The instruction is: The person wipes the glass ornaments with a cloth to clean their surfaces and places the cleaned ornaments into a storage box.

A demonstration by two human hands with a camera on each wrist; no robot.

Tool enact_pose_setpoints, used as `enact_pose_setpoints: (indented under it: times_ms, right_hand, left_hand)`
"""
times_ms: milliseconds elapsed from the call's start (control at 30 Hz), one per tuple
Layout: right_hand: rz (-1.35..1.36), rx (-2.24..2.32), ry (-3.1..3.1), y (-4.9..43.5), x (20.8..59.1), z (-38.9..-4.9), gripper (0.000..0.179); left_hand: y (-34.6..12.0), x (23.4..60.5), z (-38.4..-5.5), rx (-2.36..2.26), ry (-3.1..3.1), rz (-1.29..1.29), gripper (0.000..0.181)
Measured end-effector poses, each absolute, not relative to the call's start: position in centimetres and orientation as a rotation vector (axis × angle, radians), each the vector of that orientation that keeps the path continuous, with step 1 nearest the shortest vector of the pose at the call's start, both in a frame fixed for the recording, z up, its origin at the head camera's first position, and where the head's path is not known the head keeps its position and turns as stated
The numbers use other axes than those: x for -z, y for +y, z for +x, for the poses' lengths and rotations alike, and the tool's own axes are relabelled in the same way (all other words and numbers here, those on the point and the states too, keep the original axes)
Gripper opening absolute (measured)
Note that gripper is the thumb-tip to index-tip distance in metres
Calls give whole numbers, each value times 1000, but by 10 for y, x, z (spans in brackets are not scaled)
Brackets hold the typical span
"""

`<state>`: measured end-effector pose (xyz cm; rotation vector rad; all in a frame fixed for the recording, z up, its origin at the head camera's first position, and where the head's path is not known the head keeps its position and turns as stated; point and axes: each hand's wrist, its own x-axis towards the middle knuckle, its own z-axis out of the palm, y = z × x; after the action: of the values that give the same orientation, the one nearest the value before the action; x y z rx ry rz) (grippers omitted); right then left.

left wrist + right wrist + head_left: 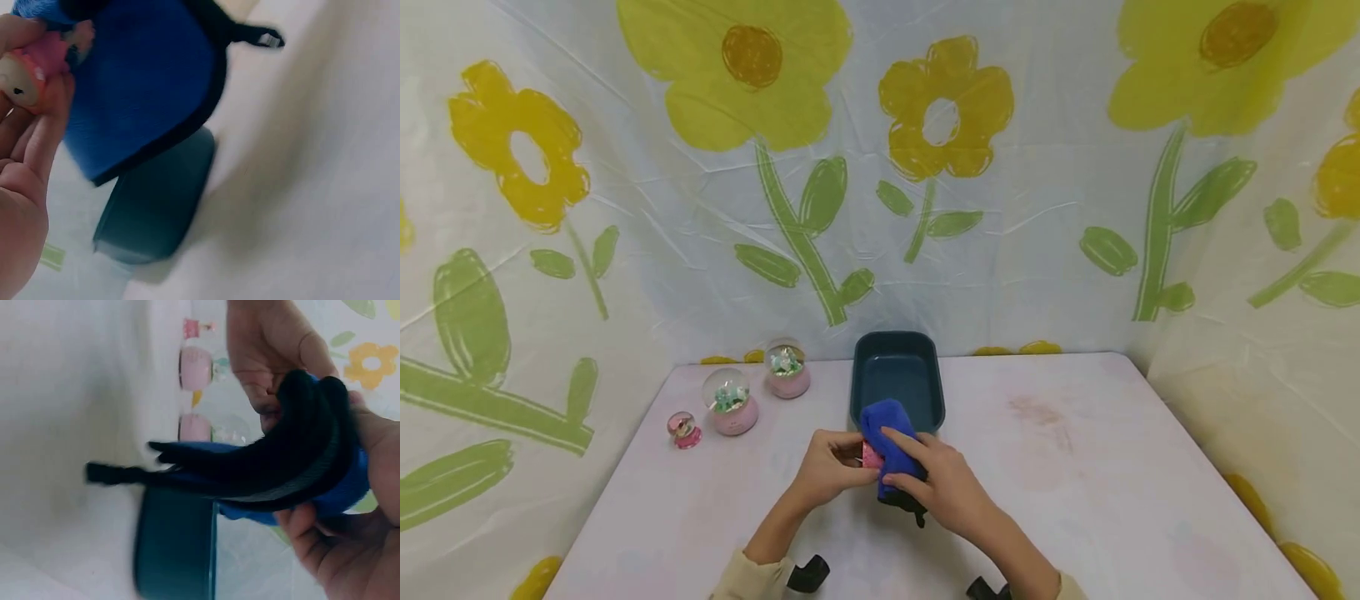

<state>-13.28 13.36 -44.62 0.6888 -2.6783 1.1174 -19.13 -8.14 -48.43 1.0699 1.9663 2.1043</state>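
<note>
Blue cloth [886, 419] in R fingers [910, 445]

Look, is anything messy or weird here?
Just a brownish smudge on the pale table, right of the dark tray. It looks odd because it's darker than the surface nearby; maybe a stain, maybe print.

Three pink-based snow globes [731, 403] stood apart on the left of the pale table [1097, 483], before a sheet [1037, 217] printed with yellow flowers [947, 87]
</note>
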Motion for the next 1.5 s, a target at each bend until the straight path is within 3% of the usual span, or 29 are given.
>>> enact_pose_setpoints:
  times_ms: [167,333,533,800,900,1033,1200,1500]
  right_hand:
    - [702,-1532,-2458,132,455,-137,56]
    - [513,-1767,-2334,127,462,-138,57]
    - [341,-1511,-2528,124,453,-136,56]
    - [538,-1258,-2713,135,435,-143,58]
    - [672,-1389,-2679,143,436,-149,56]
    - [797,-1598,-2561,148,446,-152,55]
    - [841,-1603,-2428,147,460,-150,57]
    - [775,-1432,-2303,145,470,-149,55]
  left_hand:
    - [-79,498,-194,-2245,1817,982,41]
    - [-73,490,-190,-2307,1850,926,36]
    - [-70,459,-182,-2121,2213,1235,33]
    - [-70,443,-184,-1839,2491,1611,36]
    - [-70,458,-189,-1955,2364,1490,37]
    - [-72,490,-193,-2191,2022,1116,37]
    - [-69,501,-191,-2313,1797,812,44]
    - [-71,487,-190,-2073,2175,940,27]
